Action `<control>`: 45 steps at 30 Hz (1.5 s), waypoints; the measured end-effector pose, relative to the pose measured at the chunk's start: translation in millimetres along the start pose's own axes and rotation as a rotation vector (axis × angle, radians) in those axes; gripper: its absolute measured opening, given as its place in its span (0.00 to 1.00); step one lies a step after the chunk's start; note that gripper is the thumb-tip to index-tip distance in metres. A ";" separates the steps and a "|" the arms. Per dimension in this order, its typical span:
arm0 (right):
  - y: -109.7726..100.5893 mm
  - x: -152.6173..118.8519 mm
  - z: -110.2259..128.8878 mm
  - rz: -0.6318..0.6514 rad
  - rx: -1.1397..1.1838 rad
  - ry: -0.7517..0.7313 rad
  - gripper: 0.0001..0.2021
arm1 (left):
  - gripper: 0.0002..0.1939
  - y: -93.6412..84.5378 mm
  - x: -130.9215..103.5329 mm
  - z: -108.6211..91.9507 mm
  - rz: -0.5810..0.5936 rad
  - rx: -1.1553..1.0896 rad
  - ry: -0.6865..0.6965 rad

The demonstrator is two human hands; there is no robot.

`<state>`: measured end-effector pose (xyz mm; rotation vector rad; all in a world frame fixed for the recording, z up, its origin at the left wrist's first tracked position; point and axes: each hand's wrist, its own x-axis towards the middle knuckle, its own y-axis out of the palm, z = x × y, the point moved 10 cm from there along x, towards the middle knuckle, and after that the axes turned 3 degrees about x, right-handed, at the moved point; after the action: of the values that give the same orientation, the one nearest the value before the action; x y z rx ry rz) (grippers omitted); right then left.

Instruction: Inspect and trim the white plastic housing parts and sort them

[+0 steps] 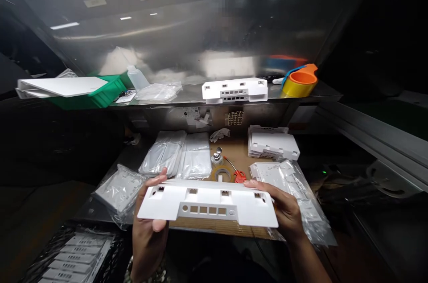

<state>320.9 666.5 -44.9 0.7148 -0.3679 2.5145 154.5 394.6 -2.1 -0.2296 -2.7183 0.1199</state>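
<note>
A white plastic housing is held up over the front edge of the workbench, its face with a round hole and several square openings turned toward me. My left hand grips its left end, thumb at the lower edge and fingertips over the top. At the right end, my right hand is closed on the housing, fingers along its top edge and partly hidden behind it. Just behind the housing lie a roll of tape and red-handled scissors.
Bagged parts lie left and right. Clear bags, a glove, a small jar and stacked white housings are behind. The metal shelf holds a green bin, more housings and a tape dispenser.
</note>
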 end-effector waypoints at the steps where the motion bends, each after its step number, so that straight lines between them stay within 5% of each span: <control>1: -0.9 -1.5 -1.8 0.000 0.004 0.000 0.18 | 0.42 1.0 -0.3 1.3 0.008 -0.068 0.003; 10: -2.5 -0.7 9.9 -0.006 0.009 -0.072 0.16 | 0.40 -1.9 4.4 5.1 0.100 -0.273 0.137; 19: -11.5 -10.2 3.2 0.022 -0.046 -0.082 0.18 | 0.40 10.8 -1.9 4.4 -0.001 -0.370 0.024; 22: -11.5 -11.5 -0.8 0.026 -0.058 -0.078 0.18 | 0.40 15.2 -3.6 32.2 -0.018 -0.557 -0.229; 26: 10.7 -11.1 -10.5 0.174 -0.021 -0.050 0.17 | 0.35 51.0 -47.6 86.1 0.279 -0.962 -0.960; 29: 40.6 -14.1 -43.9 0.351 -0.043 0.073 0.16 | 0.23 43.3 -72.4 103.1 0.417 -1.075 -1.130; 33: 75.9 -14.9 -144.1 0.517 -0.470 0.475 0.18 | 0.24 7.5 -69.8 131.5 0.252 -1.123 -1.099; 37: 111.6 1.4 -224.6 0.521 -0.767 0.746 0.13 | 0.30 -23.2 -48.1 138.1 0.073 -1.228 -0.961; 41: 148.7 8.4 -262.0 0.554 -0.876 0.868 0.16 | 0.32 -44.1 -30.1 123.2 0.073 -1.312 -0.816; 45: 150.2 7.9 -263.6 0.521 -0.897 0.860 0.14 | 0.33 -61.0 -21.2 109.6 0.085 -1.359 -0.719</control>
<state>125.7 643.3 -276.1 -0.8636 -1.3136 2.4041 120.6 325.3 -103.3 -0.7658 -2.9072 -1.9632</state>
